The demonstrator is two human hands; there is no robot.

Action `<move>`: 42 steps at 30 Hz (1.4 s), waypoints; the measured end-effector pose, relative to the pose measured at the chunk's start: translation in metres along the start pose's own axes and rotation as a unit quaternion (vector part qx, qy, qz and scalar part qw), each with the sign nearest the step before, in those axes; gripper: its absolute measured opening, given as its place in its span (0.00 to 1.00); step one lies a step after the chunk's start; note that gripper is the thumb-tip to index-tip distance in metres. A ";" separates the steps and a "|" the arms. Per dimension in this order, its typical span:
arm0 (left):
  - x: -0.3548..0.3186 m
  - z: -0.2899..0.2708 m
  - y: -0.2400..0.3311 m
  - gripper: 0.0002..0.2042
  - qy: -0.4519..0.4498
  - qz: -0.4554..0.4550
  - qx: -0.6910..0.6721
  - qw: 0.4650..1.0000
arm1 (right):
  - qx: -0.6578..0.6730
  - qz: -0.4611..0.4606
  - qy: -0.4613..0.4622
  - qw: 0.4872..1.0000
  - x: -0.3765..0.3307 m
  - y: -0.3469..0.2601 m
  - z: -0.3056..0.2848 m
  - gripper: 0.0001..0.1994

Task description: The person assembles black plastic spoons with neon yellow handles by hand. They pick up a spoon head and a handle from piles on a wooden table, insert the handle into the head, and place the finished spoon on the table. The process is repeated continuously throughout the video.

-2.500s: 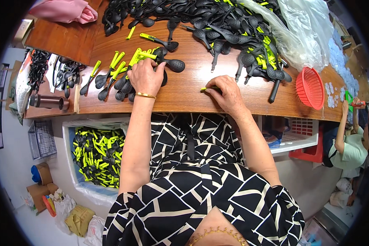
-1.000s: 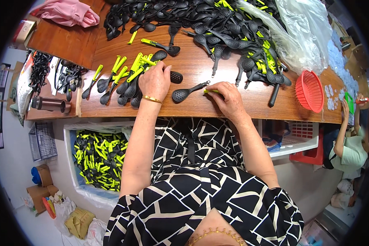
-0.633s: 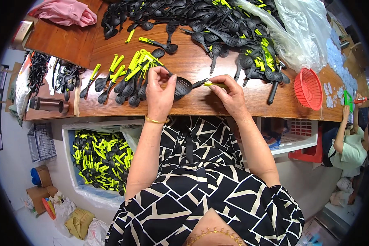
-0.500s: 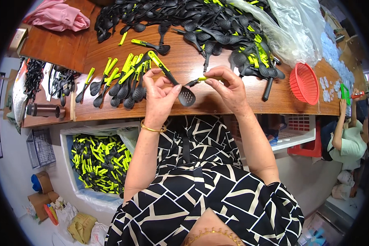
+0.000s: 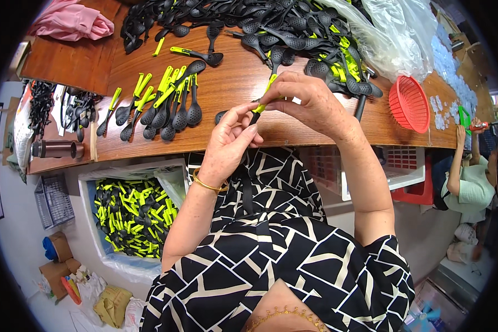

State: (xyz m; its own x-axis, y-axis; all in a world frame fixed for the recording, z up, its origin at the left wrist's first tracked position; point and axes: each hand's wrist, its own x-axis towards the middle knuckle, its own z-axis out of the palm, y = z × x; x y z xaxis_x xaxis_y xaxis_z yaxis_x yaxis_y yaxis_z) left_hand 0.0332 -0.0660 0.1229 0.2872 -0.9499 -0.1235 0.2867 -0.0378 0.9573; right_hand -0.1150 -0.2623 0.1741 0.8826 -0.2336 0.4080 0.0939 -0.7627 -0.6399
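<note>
Near the front edge of the table [image 5: 166, 145], both my hands meet on a black utensil with a yellow-green handle [image 5: 270, 84]. My left hand [image 5: 224, 146] is closed round its dark lower part, which the fingers mostly hide. From above, my right hand [image 5: 315, 102] pinches the utensil where green meets black. A dark rounded end [image 5: 220, 117] shows beside my left fingers; whether it belongs to the held utensil, I cannot tell. Left of my hands, several black slotted spoons [image 5: 194, 112] with green handles lie in a row.
A large heap of black spoons and ladles [image 5: 249, 25] covers the far side, beside clear plastic sheeting [image 5: 398, 39]. A red basket [image 5: 409, 105] stands at right. Below the table's left part is a lined bin [image 5: 133, 216] full of green-and-black pieces. Another person [image 5: 470, 182] works at far right.
My right hand has moved up and left, over to my left hand. The slotted spoon bowl that hung between my hands no longer shows there. The view has shifted slightly.
</note>
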 end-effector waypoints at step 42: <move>-0.052 -0.021 -0.007 0.07 -0.033 0.178 0.455 0.872 | 0.272 0.219 -0.126 0.928 -0.055 -0.014 0.064 0.10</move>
State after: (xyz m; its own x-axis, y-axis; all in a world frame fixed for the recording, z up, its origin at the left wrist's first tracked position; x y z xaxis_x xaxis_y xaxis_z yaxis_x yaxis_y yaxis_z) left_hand 0.0350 -0.0095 0.1170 0.1480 -0.9665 0.2098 -0.6628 0.0605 0.7463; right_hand -0.1357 -0.2007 0.1188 0.9641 -0.2495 -0.0909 -0.1416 -0.1934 -0.9709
